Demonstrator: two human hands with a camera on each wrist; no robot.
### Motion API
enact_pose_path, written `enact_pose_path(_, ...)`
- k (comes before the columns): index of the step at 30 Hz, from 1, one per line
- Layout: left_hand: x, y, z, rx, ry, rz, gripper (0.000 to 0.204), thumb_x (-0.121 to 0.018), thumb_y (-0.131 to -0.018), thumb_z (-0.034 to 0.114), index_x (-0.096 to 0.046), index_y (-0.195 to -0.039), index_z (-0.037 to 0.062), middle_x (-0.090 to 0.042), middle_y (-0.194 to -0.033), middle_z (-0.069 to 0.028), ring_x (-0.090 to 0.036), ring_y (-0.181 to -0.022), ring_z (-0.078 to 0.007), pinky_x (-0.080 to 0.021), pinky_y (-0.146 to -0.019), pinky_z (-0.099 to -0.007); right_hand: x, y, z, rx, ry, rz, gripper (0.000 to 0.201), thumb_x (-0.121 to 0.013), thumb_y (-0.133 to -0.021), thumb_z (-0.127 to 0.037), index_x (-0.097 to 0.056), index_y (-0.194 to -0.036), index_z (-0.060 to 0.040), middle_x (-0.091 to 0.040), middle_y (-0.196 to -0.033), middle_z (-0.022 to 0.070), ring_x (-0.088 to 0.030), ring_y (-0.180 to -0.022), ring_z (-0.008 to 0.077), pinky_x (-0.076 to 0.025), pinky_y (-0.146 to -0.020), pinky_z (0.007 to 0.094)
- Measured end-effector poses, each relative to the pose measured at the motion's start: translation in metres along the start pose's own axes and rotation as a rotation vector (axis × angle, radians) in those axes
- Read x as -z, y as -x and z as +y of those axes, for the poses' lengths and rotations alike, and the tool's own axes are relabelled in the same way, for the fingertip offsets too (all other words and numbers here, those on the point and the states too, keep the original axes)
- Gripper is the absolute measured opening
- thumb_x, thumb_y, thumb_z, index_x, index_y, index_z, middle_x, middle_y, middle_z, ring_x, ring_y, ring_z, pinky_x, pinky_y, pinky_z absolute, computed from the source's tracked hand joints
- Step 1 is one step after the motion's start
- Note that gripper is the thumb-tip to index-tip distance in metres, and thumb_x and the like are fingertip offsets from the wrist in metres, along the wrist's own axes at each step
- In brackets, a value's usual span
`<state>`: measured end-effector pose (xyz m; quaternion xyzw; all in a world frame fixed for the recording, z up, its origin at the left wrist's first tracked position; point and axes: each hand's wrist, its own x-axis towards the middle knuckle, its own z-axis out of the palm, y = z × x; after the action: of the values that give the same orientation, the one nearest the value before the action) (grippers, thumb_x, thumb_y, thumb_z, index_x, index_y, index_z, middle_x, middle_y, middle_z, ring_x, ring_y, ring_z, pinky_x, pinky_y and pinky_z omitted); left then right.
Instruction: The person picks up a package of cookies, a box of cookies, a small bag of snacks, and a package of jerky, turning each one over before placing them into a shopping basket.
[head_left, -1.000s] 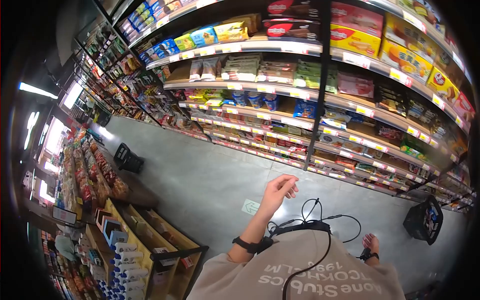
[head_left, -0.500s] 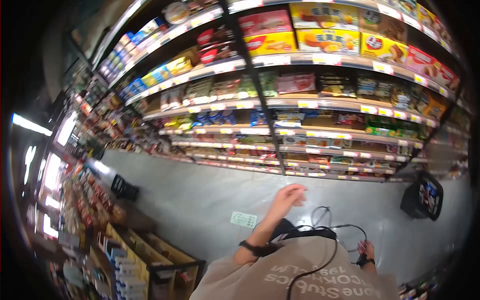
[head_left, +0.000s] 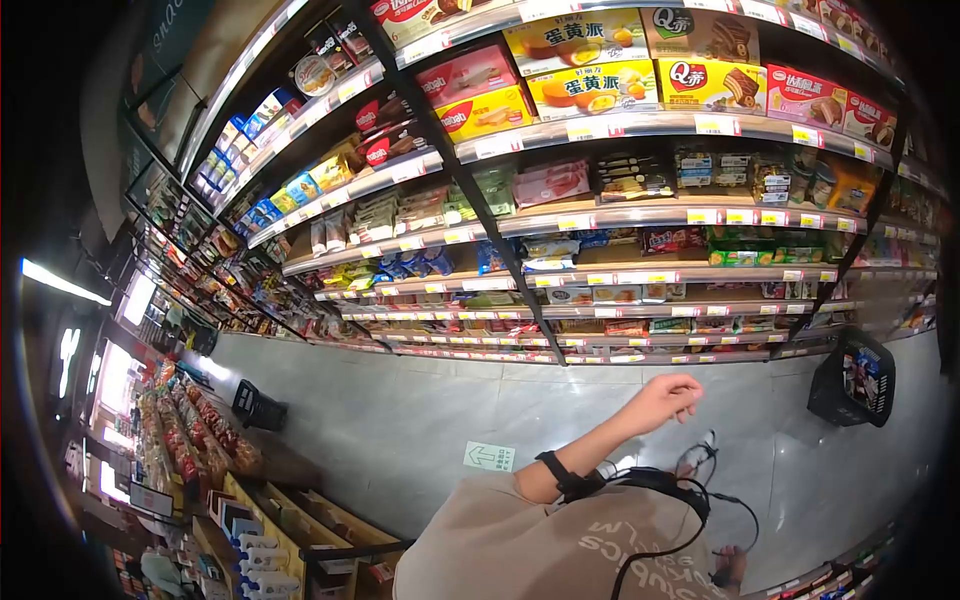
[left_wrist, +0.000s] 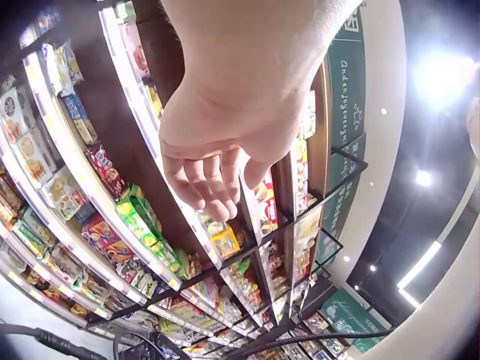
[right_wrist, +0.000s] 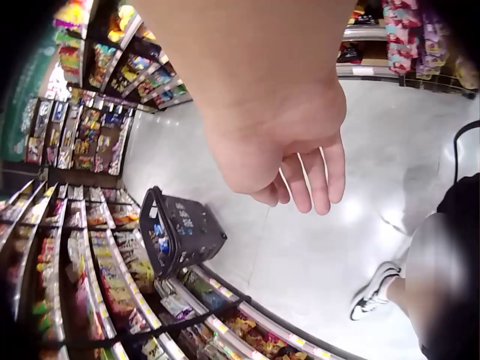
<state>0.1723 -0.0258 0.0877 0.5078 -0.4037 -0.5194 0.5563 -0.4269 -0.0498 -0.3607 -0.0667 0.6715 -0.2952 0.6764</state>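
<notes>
My left hand [head_left: 662,402] is held out in front of my body with its fingers loosely bent and nothing in them. In the left wrist view the same hand [left_wrist: 229,142] overlaps the snack shelves. Low at my side hangs my right hand [head_left: 731,566], partly dark and small in the head view. Its fingers [right_wrist: 319,180] are relaxed and hold nothing over the grey floor in the right wrist view. A black shopping basket [head_left: 818,385] with packets inside stands on the floor to the right, beside the shelves.
Long snack shelves [head_left: 640,215] run across the front, with yellow pie boxes [head_left: 595,90] high up. Another black basket [head_left: 262,408] is on the floor farther left. A wooden display stand [head_left: 330,515] is at the lower left. A black cable [head_left: 655,530] runs over my shirt.
My view has turned right, so the shelves and pie boxes have shifted left. My left hand has moved rightward in the view; my right hand now appears lower. Both stay without anything in them.
</notes>
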Motion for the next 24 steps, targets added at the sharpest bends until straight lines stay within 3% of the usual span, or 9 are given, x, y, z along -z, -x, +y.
enact_pose_path(3,-0.02,-0.016,0.003,0.029,0.008,-0.029,0.025,-0.061,-0.103,0.026,-0.066,-0.114,0.004,-0.067,-0.085,-0.0029,-0.061,-0.071,-0.0096,-0.049,-0.065,-0.0245,0.065,-0.012,0.006,-0.244,0.164,-0.141,0.047,-0.064,-0.093,-0.029,-0.054,-0.134,-0.0077,-0.062,-0.112,0.0124,-0.062,-0.093,0.033,-0.053,-0.088,0.0465)
enact_pose_path(6,-0.029,-0.043,-0.021,0.135,0.057,-0.021,0.026,-0.061,-0.103,0.027,-0.067,-0.113,0.0039,-0.067,-0.085,-0.0026,-0.061,-0.072,-0.0096,-0.049,-0.066,-0.0246,0.098,-0.012,-0.015,0.259,1.186,-0.556,0.029,-0.065,-0.092,-0.025,-0.064,-0.113,-0.0052,-0.066,-0.108,0.0133,-0.065,-0.091,0.0353,-0.056,-0.081,0.0487)
enact_pose_path(8,-0.046,-0.069,-0.055,0.217,0.096,-0.047,0.026,-0.062,-0.102,0.027,-0.067,-0.113,0.0039,-0.067,-0.086,-0.0023,-0.062,-0.073,-0.0094,-0.049,-0.068,-0.0252,0.098,0.011,-0.041,-0.192,0.39,-0.141,0.042,-0.06,-0.095,-0.033,-0.057,-0.129,-0.0091,-0.067,-0.112,0.0116,-0.066,-0.089,0.0298,-0.056,-0.071,0.0453)
enact_pose_path(10,-0.079,-0.093,-0.051,0.211,0.044,-0.18,0.026,-0.062,-0.102,0.027,-0.067,-0.113,0.0034,-0.067,-0.085,-0.0022,-0.062,-0.075,-0.0094,-0.05,-0.069,-0.0262,0.06,0.091,-0.088,0.079,0.339,0.058,0.042,-0.061,-0.094,-0.032,-0.057,-0.128,-0.007,-0.067,-0.111,0.0115,-0.066,-0.09,0.0281,-0.056,-0.071,0.0444)
enact_pose_path(12,-0.114,-0.12,-0.039,0.174,-0.039,-0.266,0.026,-0.062,-0.102,0.026,-0.067,-0.114,0.0027,-0.067,-0.085,-0.0024,-0.062,-0.076,-0.0097,-0.052,-0.07,-0.0269,0.073,0.087,-0.119,0.149,0.317,0.147,0.041,-0.06,-0.094,-0.03,-0.057,-0.127,-0.0063,-0.066,-0.111,0.0113,-0.067,-0.091,0.0272,-0.056,-0.072,0.0435)
enact_pose_path(15,-0.163,-0.15,-0.018,0.167,-0.183,-0.349,0.026,-0.062,-0.103,0.023,-0.067,-0.115,0.001,-0.067,-0.088,-0.0039,-0.062,-0.078,-0.0111,-0.053,-0.073,-0.0278,0.075,0.092,-0.132,0.145,0.325,0.252,0.039,-0.059,-0.094,-0.024,-0.058,-0.128,-0.0051,-0.068,-0.111,0.0122,-0.069,-0.092,0.0279,-0.055,-0.075,0.0424)
enact_pose_path(17,-0.186,-0.168,-0.031,0.118,-0.131,-0.408,0.025,-0.061,-0.103,0.021,-0.067,-0.116,0.0011,-0.068,-0.088,-0.0043,-0.063,-0.079,-0.0114,-0.053,-0.073,-0.0285,0.072,0.107,-0.139,0.156,0.313,0.242,0.04,-0.058,-0.093,-0.02,-0.058,-0.129,-0.0027,-0.069,-0.112,0.0148,-0.07,-0.089,0.0299,-0.054,-0.078,0.0444)
enact_pose_path(20,-0.223,-0.201,-0.039,0.129,-0.113,-0.448,0.022,-0.059,-0.102,0.016,-0.067,-0.117,0.0008,-0.068,-0.087,-0.0048,-0.063,-0.079,-0.0115,-0.052,-0.074,-0.0277,0.091,0.091,-0.129,0.163,0.376,0.139,0.034,-0.058,-0.093,-0.019,-0.063,-0.123,-0.0036,-0.071,-0.102,0.0128,-0.071,-0.083,0.0302,-0.057,-0.069,0.048)
enact_pose_path(24,-0.261,-0.231,-0.055,0.157,0.016,-0.465,0.022,-0.058,-0.103,0.016,-0.068,-0.116,0.0014,-0.069,-0.087,-0.0053,-0.064,-0.077,-0.0109,-0.049,-0.071,-0.0252,0.132,0.091,-0.12,0.054,0.299,0.203,0.027,-0.057,-0.093,-0.016,-0.064,-0.115,-0.0028,-0.07,-0.092,0.0107,-0.07,-0.075,0.0283,-0.058,-0.063,0.0467)
